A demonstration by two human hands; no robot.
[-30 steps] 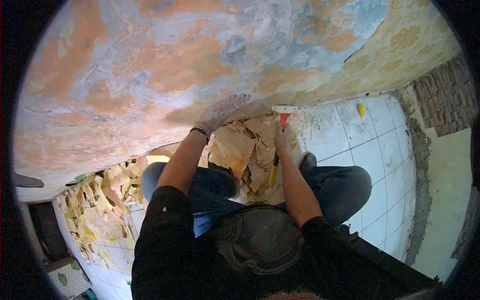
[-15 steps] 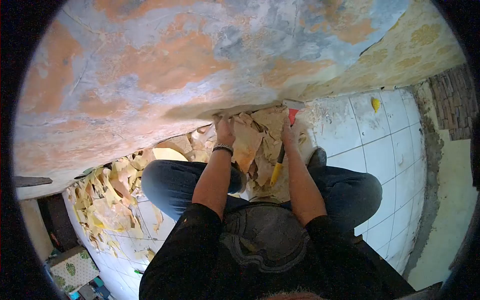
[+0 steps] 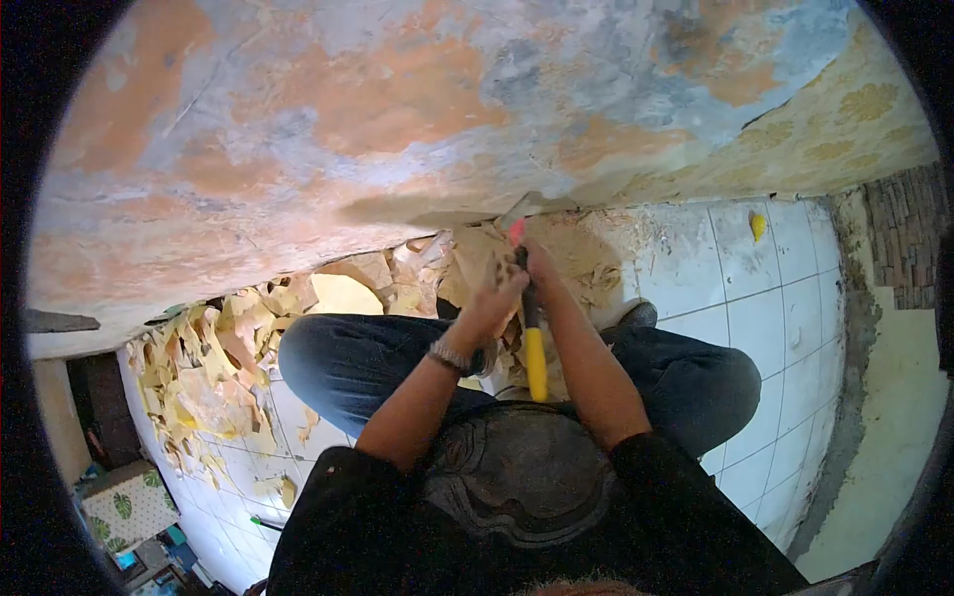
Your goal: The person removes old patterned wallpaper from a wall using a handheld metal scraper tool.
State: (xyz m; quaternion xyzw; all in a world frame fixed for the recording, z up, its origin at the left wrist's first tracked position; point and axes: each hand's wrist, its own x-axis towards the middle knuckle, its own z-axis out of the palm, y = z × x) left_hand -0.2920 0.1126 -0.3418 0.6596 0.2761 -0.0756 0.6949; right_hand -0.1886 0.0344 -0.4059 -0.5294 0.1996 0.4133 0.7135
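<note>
A long-handled scraper (image 3: 536,358) with a yellow-and-black handle and a red head points away from me, its metal blade right at the foot of the wall (image 3: 417,129). My right hand (image 3: 540,264) is closed around the black upper part of the handle. From the other side my left hand (image 3: 489,306), a bracelet on its wrist, is at the same handle just below; its fingers are slightly blurred and overlap the grip. Torn wallpaper scraps (image 3: 422,260) lie beneath and beside the hands along the wall base.
A larger heap of peeled wallpaper (image 3: 214,372) spreads over the tiles to the left. White floor tiles (image 3: 760,338) with dust and a small yellow scrap (image 3: 758,226) lie to the right. Patterned wallpaper (image 3: 825,124) still covers the wall at upper right. My bent knees flank the work area.
My left hand has left the wall base and come right and back to the scraper handle. My right hand has moved left with the scraper, and its blade has shifted left along the wall.
</note>
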